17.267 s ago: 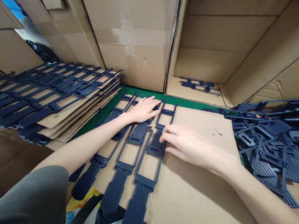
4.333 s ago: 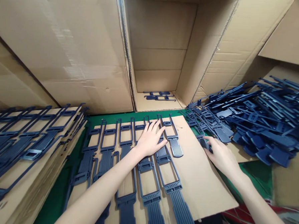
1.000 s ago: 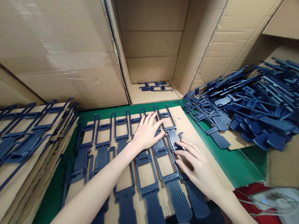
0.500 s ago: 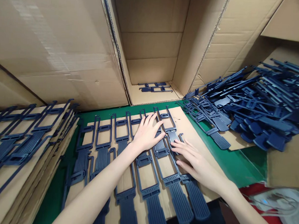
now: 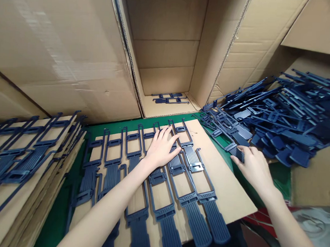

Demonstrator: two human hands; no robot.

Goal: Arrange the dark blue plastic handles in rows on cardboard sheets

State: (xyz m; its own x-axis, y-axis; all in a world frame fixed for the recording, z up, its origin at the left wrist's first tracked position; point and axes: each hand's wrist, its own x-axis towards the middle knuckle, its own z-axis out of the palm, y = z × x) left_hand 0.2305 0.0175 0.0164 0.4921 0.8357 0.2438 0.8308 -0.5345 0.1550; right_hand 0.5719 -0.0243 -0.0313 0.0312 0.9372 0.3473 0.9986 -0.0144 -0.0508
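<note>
My left hand point(image 5: 162, 147) lies with fingers spread over dark blue plastic parts near the top of a cardboard sheet point(image 5: 223, 167). Rows of these ribbed parts with rectangular frames, such as the rightmost one point(image 5: 214, 218), cover the sheet. Off its right edge, my right hand point(image 5: 252, 166) pinches the ribbed end of a blue part point(image 5: 237, 154) at the near side of the loose pile point(image 5: 276, 114). Thumb and fingers close on that end.
An upright open carton point(image 5: 168, 53) stands behind, with a few blue parts point(image 5: 170, 98) on its bottom. Stacked cardboard sheets point(image 5: 55, 162) bearing similar parts are at the left. Green table surface point(image 5: 120, 122) shows between them. Cardboard walls point(image 5: 63, 52) rise at the back.
My right hand has moved right, from the parts on the sheet to the loose pile, and has closed on a part there. My left hand has stayed nearly still.
</note>
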